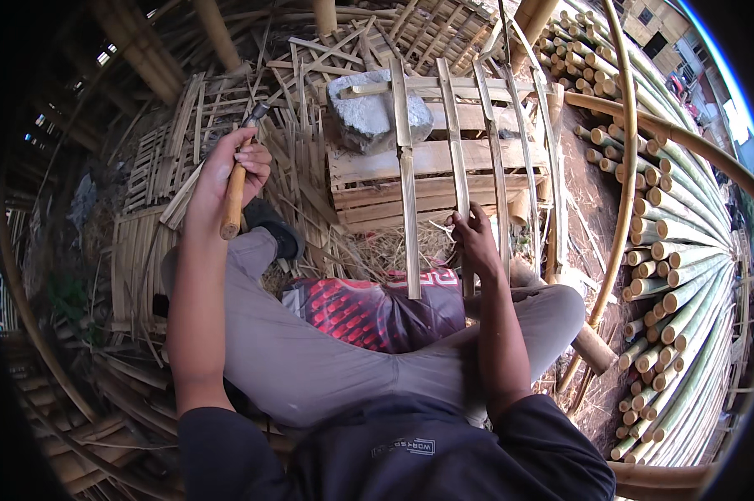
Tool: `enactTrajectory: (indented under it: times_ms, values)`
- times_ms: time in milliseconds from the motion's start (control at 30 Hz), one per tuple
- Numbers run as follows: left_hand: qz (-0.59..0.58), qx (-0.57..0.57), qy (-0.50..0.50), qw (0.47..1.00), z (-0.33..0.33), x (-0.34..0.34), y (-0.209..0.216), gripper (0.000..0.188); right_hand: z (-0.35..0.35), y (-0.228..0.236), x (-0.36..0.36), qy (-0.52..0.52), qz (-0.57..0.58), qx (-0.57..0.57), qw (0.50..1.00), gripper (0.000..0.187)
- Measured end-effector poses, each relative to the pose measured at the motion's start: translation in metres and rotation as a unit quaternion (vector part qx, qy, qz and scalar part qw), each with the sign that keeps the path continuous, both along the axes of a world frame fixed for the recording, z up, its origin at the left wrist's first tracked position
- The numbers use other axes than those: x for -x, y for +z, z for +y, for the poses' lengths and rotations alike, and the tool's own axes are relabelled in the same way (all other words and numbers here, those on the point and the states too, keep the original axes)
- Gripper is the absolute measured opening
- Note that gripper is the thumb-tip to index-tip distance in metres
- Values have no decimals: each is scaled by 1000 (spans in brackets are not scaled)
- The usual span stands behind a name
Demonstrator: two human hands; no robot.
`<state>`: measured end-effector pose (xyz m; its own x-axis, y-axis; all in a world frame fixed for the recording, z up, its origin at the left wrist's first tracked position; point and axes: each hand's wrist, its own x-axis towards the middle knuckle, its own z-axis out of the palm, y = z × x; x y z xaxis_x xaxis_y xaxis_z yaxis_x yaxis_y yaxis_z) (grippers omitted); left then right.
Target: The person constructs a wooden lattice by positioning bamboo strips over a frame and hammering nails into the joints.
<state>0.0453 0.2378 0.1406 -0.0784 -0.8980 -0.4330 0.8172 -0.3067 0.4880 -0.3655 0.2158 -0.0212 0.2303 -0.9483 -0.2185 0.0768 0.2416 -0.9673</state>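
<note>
My left hand [239, 163] is wrapped round the wooden handle of a hammer [232, 203], held up at the left with its metal head pointing away from me. My right hand [475, 238] is closed, fingers curled at a bamboo strip [453, 138] that runs toward my lap; the fingertips partly hide what they pinch. Another bamboo strip [409, 200] lies beside it on the left, and more slats [490, 125] stand to its right. These long strips rest across a slatted wooden crate [369, 171] in front of me. A grey stone block [373, 113] weighs on a crosswise strip.
A printed dark and red cloth [369, 313] lies between my crossed legs. Woven slat panels [156, 159] and loose bamboo offcuts [306, 142] cover the ground at left. Stacked bamboo poles [678, 250] fill the right side. An upright curved pole [629, 167] stands near them.
</note>
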Motion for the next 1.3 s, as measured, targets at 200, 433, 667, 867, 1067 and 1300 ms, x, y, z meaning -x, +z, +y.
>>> enactTrajectory:
  times_ms: [200, 433, 667, 867, 1067, 1300]
  values:
    - [0, 6, -29, 1000, -4, -8, -11, 35, -4, -3, 4, -8, -12, -7, 1000, 35]
    - [-6, -20, 10, 1000, -2, -11, -19, 35, 0, 11, -1, -21, 4, -17, 1000, 28]
    - [14, -30, -12, 999, -6, -13, -20, 38, -3, 10, 3, -15, 16, -25, 999, 22]
    - [8, -45, -21, 999, -6, -7, -21, 38, -3, 9, 3, -21, 31, -21, 999, 21]
    - [5, -44, -15, 999, -3, -9, -22, 37, -3, 8, 0, -23, 13, -26, 999, 22]
    - [-12, -44, -4, 999, -5, -6, -23, 35, -4, 9, 4, -22, 43, -32, 998, 21]
